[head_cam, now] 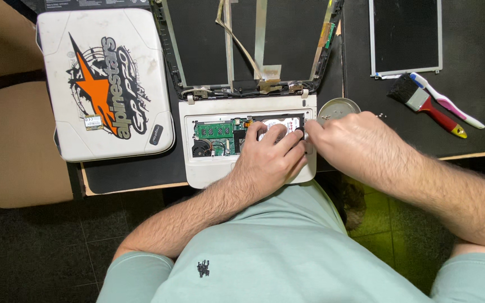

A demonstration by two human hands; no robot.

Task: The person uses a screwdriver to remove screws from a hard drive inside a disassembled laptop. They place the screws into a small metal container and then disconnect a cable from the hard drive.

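A small white laptop lies opened up on the dark mat, its keyboard cover off and a green circuit board exposed. My left hand rests on the laptop's base with its fingers on a silver hard drive in the bay. My right hand comes in from the right and pinches at the drive's right edge. The screen frame stands empty behind, with loose ribbon cables.
A white laptop lid with an orange star sticker lies at left. A round metal dish sits by the laptop. A bare screen panel, a red-handled brush and a toothbrush lie at right.
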